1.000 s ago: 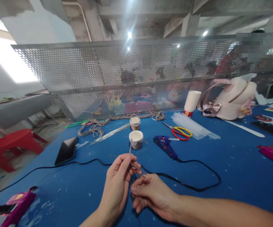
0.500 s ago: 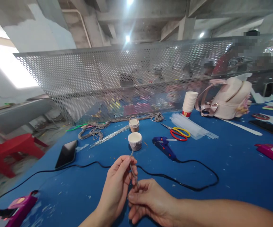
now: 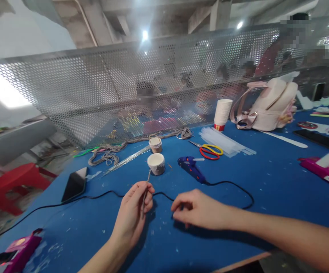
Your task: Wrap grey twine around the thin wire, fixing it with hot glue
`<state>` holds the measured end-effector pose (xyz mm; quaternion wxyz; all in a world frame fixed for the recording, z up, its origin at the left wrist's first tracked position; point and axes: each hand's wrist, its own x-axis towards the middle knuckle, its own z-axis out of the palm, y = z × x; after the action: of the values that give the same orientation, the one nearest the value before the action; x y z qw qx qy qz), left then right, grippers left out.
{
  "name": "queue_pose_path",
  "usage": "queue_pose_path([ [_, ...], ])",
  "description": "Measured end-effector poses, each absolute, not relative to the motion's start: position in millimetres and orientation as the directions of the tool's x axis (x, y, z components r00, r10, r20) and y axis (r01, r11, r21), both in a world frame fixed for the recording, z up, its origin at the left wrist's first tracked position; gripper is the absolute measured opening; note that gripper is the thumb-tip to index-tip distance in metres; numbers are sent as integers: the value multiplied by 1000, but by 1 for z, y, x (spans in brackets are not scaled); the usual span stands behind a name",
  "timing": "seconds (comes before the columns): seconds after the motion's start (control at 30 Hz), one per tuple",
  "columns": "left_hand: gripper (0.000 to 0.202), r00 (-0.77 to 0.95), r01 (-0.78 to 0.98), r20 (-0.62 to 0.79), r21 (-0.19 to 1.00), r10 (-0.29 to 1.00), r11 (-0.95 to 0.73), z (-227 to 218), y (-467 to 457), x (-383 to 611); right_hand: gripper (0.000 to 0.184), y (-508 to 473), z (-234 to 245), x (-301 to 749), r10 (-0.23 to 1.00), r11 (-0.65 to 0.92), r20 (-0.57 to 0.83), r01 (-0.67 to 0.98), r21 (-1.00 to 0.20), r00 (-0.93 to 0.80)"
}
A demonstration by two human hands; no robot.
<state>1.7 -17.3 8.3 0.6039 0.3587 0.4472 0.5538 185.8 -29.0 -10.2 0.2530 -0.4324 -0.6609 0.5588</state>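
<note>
My left hand pinches a thin grey cord between thumb and fingers. The cord stands up fairly straight, its top just in front of a small white-lined cup with a grey lower side. My right hand is apart from it, over the blue table, fingers loosely curled and nothing visible in them. Beyond that hand lies a blue glue gun, its black cable running off to the right. A second small cup with a brownish side stands behind the first.
Red-and-yellow-handled scissors, clear glue sticks and stacked paper cups lie farther back. Left are thin wires, cord bundles and a phone. A pink backpack stands by the perforated metal screen. Purple power strips flank me.
My right hand has let go of the cord's lower end and moved right and up. My left hand still holds the cord. The view has shifted slightly.
</note>
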Motion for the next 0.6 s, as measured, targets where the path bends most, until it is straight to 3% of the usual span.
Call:
queue_pose_path([
  [0.07,21,-10,-331,-160,932,987,148,7,-14,3,20,-17,-3,217,926,245,42,512,-823,-376],
  [0.1,20,-8,-325,-168,933,986,156,7,-13,4,27,-10,-2,232,949,282,100,659,-698,-300],
  [0.17,20,-3,-314,-179,934,984,168,6,-11,7,33,4,-3,253,972,231,144,846,-480,-184],
  [0.23,19,11,-299,-186,937,982,181,4,-9,10,33,18,-8,263,983,152,156,905,-396,-97],
  [0.3,18,35,-279,-198,939,979,200,1,-8,13,38,30,-14,264,986,135,146,889,-438,-78],
  [0.4,16,78,-234,-239,939,968,251,-2,-5,15,42,43,-24,255,987,156,114,787,-598,-109],
  [0.6,14,131,-154,-305,934,943,324,-10,0,15,26,55,-39,246,991,130,77,653,-746,-109],
])
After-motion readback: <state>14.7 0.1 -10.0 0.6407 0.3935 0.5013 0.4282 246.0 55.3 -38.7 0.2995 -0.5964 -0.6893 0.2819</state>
